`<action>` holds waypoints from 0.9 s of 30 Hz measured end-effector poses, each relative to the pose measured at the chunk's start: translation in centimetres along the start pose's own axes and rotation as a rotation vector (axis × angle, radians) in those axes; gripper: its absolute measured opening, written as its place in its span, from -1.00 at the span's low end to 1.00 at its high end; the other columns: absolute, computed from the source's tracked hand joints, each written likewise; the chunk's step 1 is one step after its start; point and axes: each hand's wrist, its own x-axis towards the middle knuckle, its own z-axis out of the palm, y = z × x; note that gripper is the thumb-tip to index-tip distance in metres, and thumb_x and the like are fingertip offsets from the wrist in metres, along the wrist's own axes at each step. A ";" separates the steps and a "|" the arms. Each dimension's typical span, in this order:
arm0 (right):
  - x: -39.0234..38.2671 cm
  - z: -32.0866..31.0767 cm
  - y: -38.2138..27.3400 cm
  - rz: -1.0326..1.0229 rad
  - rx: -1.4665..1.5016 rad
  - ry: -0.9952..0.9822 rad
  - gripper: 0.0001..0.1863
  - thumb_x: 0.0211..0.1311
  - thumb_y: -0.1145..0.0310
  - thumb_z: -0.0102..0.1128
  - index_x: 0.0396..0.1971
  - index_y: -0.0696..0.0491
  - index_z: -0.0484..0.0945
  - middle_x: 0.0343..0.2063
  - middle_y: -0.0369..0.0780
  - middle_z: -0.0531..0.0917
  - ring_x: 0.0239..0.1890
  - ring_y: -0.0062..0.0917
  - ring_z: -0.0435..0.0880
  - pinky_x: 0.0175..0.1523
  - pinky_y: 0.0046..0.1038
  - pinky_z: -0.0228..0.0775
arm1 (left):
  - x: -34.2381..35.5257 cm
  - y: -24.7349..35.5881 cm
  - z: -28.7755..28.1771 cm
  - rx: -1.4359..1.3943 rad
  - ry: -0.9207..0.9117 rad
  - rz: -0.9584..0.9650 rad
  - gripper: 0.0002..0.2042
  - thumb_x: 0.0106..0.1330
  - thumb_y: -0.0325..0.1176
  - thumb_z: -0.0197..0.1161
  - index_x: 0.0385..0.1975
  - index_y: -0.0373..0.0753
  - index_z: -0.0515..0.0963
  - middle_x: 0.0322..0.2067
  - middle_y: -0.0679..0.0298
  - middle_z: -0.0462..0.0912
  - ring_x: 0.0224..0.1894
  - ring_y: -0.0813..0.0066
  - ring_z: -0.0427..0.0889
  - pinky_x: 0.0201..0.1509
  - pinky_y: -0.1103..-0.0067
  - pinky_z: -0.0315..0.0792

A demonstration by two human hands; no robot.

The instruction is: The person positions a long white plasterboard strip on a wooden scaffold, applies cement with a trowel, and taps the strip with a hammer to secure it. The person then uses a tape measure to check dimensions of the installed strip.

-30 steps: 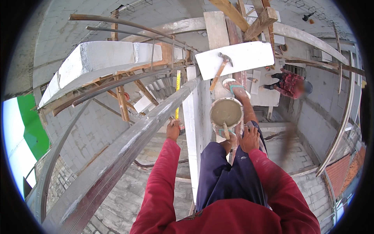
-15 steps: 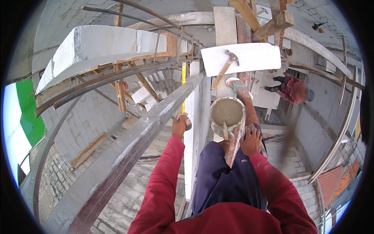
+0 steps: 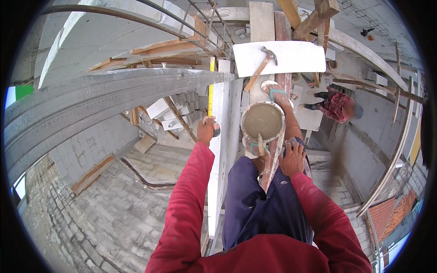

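My left hand is closed round a tape measure beside the narrow white top of a block wall. Its yellow blade runs straight out, away from me, along the wall's left edge. My right hand rests on my right knee with the fingers loosely apart and nothing in them. Between my legs stands a bucket of grey mortar, a wooden tool handle sticking up at its near rim. Beyond it, a claw hammer lies on a white block.
A long grey beam spans the left, its end at the wall. Steel bars and timber props stand at the far left. Far below lie stacked blocks and a paved floor. A person works below right.
The grey beam's near part has swung away from me, from a steep diagonal to nearly crosswise. My left hand with the tape measure appears slightly farther up the wall. My right hand stays on the knee.
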 end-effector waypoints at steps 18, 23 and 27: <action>-2.8 3.2 1.3 -0.063 -0.075 0.026 -0.34 0.20 0.12 0.39 0.28 0.09 0.50 0.15 0.07 0.49 0.25 0.05 0.43 0.33 0.09 0.30 | 8.3 -10.0 1.9 0.057 0.244 0.124 -0.75 0.46 -0.32 0.21 -0.09 -0.26 0.79 -0.53 0.26 0.71 -0.46 0.54 0.68 -0.31 0.46 0.51; -2.6 2.7 1.4 -0.083 -0.183 -0.003 -0.34 0.19 0.10 0.37 0.25 0.11 0.52 0.18 0.12 0.47 0.27 0.09 0.41 0.33 0.10 0.32 | 8.0 -11.6 3.1 -0.073 0.359 0.142 -0.76 0.38 -0.29 0.33 -0.08 -0.24 0.78 -0.44 0.17 0.78 -0.37 0.36 0.81 -0.22 0.39 0.59; -2.4 2.2 1.6 -0.130 -0.268 -0.050 -0.38 0.22 0.10 0.35 0.22 0.12 0.51 0.15 0.11 0.48 0.24 0.09 0.42 0.31 0.10 0.31 | 8.1 -12.5 3.1 -0.119 0.395 0.115 -0.77 0.34 -0.29 0.36 -0.12 -0.26 0.76 -0.36 0.09 0.82 -0.29 0.19 0.84 -0.13 0.32 0.62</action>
